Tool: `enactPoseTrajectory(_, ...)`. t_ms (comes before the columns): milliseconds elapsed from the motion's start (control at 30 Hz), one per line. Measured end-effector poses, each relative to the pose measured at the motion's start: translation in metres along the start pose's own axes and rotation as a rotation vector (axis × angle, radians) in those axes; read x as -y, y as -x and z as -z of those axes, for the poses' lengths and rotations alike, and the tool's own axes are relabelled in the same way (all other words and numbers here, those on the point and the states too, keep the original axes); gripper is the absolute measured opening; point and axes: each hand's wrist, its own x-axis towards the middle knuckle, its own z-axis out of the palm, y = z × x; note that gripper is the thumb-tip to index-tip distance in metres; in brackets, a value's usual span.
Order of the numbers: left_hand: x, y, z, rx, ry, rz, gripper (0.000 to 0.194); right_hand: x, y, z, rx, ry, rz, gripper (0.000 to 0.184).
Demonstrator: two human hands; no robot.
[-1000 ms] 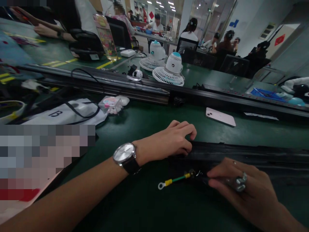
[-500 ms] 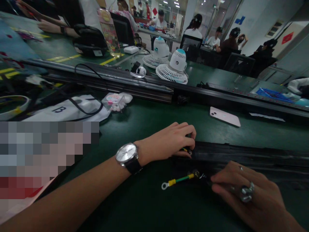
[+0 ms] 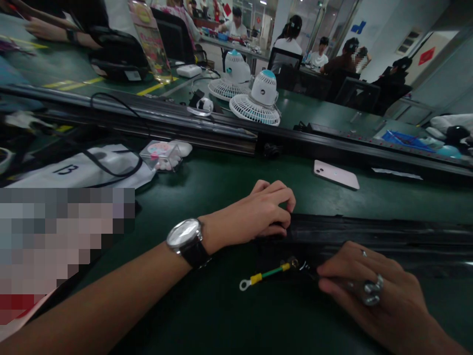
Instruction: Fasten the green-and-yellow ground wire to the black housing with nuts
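Note:
My left hand, with a watch on its wrist, rests at the near end of a long black strip. Its fingers are curled and closed, and whatever lies between the fingertips is hidden. Lower right, my right hand wears rings and pinches thumb against fingers. A dark, slim thing with a shiny end pokes out from this pinch; its kind is unclear. Just left of it lies a short green-and-yellow wire. A bare ring terminal forms its left end, and its right end meets a small metal fastener.
A pink phone lies beyond the strip. Black rails cross the table behind it. Two white fans, a bottle, a clear box and a white bag stand or lie around. Other people sit farther back.
The whole view has shifted slightly, so things appear farther left. A bit of yellow-green wire seen at my left fingertips is now covered. Both hands keep nearly the same pose.

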Motion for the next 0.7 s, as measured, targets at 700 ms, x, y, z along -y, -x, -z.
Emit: enactPoseTrajectory(700,-0.004,0.010,0.018,0.121,-0.049,0.128,0.014,-0.004,0.001,-0.001,-0.017,-0.086,-0.001,0.009)
